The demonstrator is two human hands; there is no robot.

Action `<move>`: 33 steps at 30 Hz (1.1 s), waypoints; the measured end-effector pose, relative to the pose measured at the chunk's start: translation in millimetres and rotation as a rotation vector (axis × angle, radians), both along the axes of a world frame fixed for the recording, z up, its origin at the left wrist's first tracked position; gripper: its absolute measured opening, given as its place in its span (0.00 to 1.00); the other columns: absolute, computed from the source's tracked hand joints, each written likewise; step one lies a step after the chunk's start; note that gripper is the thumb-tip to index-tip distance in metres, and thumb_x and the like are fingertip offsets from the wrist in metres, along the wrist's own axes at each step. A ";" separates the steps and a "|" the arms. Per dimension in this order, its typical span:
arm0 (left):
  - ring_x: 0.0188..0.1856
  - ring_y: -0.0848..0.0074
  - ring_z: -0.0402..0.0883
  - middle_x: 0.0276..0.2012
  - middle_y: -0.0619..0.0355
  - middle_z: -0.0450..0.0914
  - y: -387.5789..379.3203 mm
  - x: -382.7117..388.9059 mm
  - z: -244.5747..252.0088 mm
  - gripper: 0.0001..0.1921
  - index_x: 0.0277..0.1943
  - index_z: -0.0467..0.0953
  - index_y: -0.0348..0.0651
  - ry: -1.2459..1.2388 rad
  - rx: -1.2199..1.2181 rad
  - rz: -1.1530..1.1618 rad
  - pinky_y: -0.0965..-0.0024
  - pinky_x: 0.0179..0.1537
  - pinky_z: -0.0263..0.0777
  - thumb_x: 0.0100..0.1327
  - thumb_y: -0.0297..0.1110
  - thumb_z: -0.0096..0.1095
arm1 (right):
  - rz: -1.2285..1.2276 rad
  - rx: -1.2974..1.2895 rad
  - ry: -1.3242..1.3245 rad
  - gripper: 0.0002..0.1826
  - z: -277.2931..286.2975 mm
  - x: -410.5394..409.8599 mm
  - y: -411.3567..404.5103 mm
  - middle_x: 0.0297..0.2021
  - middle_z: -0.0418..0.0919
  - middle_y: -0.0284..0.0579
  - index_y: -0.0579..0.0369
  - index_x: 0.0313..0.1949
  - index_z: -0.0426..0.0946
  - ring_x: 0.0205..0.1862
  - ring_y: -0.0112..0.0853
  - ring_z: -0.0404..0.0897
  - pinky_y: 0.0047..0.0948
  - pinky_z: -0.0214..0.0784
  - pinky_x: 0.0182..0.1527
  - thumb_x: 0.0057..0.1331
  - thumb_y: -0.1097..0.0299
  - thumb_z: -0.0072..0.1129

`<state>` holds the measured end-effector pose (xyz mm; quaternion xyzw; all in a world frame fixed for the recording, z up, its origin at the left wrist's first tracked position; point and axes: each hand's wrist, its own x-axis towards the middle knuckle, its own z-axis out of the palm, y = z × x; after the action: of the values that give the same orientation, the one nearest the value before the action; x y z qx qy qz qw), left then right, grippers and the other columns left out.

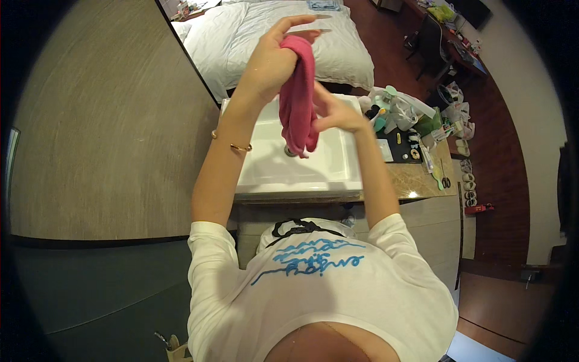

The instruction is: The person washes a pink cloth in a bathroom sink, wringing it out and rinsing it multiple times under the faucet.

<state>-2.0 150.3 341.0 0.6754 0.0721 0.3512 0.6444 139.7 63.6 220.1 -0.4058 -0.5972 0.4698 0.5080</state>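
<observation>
A pink cloth (298, 97), folded into a long loop, hangs from my left hand (271, 63) above the sink. It passes through the crook of my left thumb, while the long-nailed fingers stretch out past its upper end. My right hand (337, 112) is at the cloth's lower right edge, thumb and fingers parted. Its fingertips are partly hidden behind the cloth, so its grip is unclear. Below is a white rectangular sink (267, 174), its drain (289, 150) half covered by the cloth.
Right of the sink, the stone counter (402, 178) carries bottles, a dark mat (398, 156), scissors (445, 181) and a green-handled brush (437, 182). A wooden panel (113, 135) stands at left. Beyond the sink is a bed (271, 50); shoes (469, 181) line the floor at right.
</observation>
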 end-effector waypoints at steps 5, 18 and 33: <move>0.44 0.74 0.72 0.46 0.50 0.75 10.8 -11.3 0.2 0.23 0.51 0.71 0.37 -0.048 0.064 0.053 0.75 0.45 0.67 0.52 0.14 0.39 | -0.144 -0.211 0.076 0.25 -7.6 -62.7 23.5 0.37 0.75 0.45 0.61 0.46 0.66 0.34 0.31 0.78 0.30 0.72 0.37 0.47 0.73 0.62; 0.61 0.63 0.62 0.60 0.52 0.60 1.6 -85.3 -164.3 0.49 0.65 0.48 0.40 0.580 0.102 -0.170 0.62 0.56 0.63 0.42 0.31 0.75 | 0.066 0.005 -0.645 0.32 73.4 -24.6 22.7 0.39 0.77 0.43 0.56 0.53 0.70 0.41 0.28 0.74 0.25 0.65 0.49 0.42 0.74 0.56; 0.27 0.72 0.78 0.25 0.55 0.78 17.8 -36.2 -163.2 0.15 0.38 0.75 0.41 0.586 0.388 0.157 0.69 0.30 0.71 0.48 0.37 0.67 | -0.068 0.108 -0.389 0.40 37.3 -8.7 13.3 0.52 0.68 0.47 0.50 0.60 0.57 0.54 0.34 0.67 0.31 0.60 0.57 0.43 0.72 0.59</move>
<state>-38.1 168.1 177.8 0.8496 0.2375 0.1984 0.4271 131.0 76.9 257.4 -0.4810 -0.6942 0.3324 0.4198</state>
